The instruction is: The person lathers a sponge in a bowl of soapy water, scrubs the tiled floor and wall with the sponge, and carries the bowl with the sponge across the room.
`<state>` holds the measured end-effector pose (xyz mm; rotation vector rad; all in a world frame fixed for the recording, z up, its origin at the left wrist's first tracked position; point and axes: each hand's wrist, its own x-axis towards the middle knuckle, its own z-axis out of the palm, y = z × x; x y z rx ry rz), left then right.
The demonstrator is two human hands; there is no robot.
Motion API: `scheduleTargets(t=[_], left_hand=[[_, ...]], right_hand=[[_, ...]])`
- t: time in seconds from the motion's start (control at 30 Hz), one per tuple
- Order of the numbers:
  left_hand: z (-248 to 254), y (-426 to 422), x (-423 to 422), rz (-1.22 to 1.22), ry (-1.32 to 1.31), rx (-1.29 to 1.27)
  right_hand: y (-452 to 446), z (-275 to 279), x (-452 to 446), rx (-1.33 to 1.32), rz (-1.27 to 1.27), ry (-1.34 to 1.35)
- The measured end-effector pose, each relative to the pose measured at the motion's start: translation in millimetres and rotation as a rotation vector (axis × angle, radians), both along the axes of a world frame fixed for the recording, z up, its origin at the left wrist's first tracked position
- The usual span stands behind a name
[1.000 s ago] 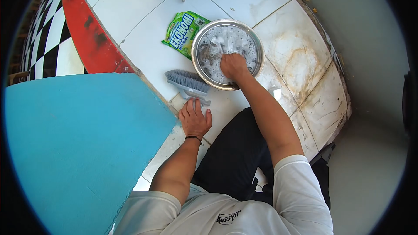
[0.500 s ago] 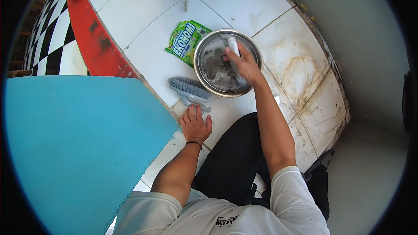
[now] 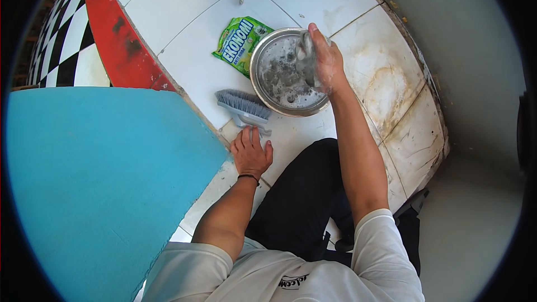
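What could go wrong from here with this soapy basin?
The right hand, blurred at the right edge of the basin, might fling suds onto the floor tiles, perhaps making them slippery. The green packet lies close against the basin and could get splashed. The brush, by the left hand, might get bumped.

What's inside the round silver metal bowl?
The round silver metal bowl holds cloudy grey water with whitish foam. The bare right hand covers part of its right side, and whatever lies under the foam can't be seen.

Green packet (image 3: 238, 50); grey brush (image 3: 243, 105); silver basin (image 3: 254, 79); turquoise ledge (image 3: 112, 179); black-and-white checkered surface (image 3: 71, 33).
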<state>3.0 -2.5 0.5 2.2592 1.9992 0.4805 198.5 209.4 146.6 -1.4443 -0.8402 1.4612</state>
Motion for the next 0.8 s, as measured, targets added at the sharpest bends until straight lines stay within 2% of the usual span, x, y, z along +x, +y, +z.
scheduleTargets(t=[0.03,0.13,0.23,0.33,0.37,0.43,0.53,0.57,0.67,0.7,0.8], left_hand=[[0.1,0.1,-0.2,0.0,-0.003,-0.003],[0.5,0.5,0.5,0.002,0.002,-0.011],[1.2,0.3,0.9,0.007,0.007,-0.029],[1.7,0.2,0.6,0.011,0.005,-0.047],[1.7,0.3,0.5,0.011,0.004,-0.053],[-0.3,0.1,0.3,0.006,0.0,-0.038],[1.0,0.1,0.2,0.001,-0.001,-0.03],[1.6,0.4,0.5,0.001,-0.001,-0.028],[1.2,0.8,0.4,-0.001,0.003,-0.019],[0.5,0.7,0.4,-0.001,0.001,-0.014],[-0.6,0.1,-0.5,-0.002,0.002,-0.003]], right_hand=[[0.3,3.1,-1.0,-0.017,0.031,0.001],[6.2,-9.9,-8.2,0.046,-0.136,-0.195],[5.2,-5.4,-10.7,0.032,-0.091,-0.149],[16.2,-25.4,-10.4,0.086,-0.096,-0.268],[17.5,-28.6,-4.7,0.072,0.017,-0.263],[16.9,-1.2,-4.7,0.044,0.243,-0.252],[11.5,-17.4,-7.3,0.195,0.371,-0.771],[12.9,-33.9,-5.0,0.204,0.525,-0.916],[-8.4,-70.1,-8.5,0.27,0.653,-1.241],[-11.3,-95.5,-6.4,0.359,0.582,-1.155],[-23.3,-102.0,-11.0,0.343,0.699,-1.419]])
